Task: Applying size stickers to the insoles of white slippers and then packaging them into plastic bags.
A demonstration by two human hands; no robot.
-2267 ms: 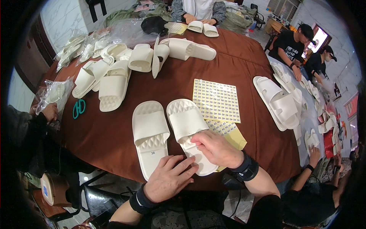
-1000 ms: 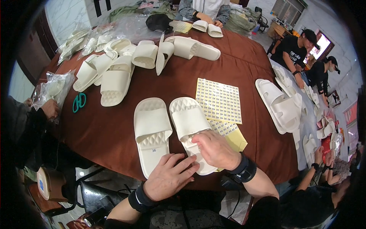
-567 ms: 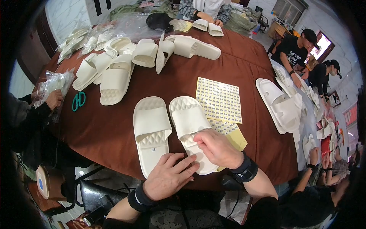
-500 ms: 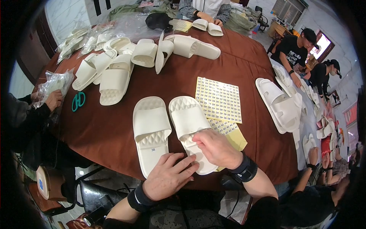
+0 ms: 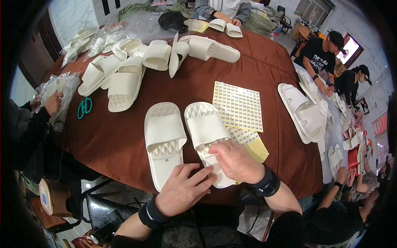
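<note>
apparently done on the labelled left slipper [image 5: 166, 134], seemingly unfinished on the right slipper [image 5: 206, 128] under a loosely spread left hand [image 5: 182, 184] and a curled right hand [image 5: 237, 163] with grip not discernible

We face pale walls [image 5: 68, 18] with grey marble veining, a dark brown door [image 5: 31, 84] standing at our left. Ahead, toward the upper right, we see a greyish window [image 5: 316, 11], a black chair [image 5: 283, 15] and a wooden desk [image 5: 305, 32]; farther right, a dark-framed opening [image 5: 350, 48] glows bright white. We have a large brown-covered table [image 5: 111, 140] before us, a black seat [image 5: 99, 213] at our lower left, and a pale floor [image 5: 248, 213] below.
</note>
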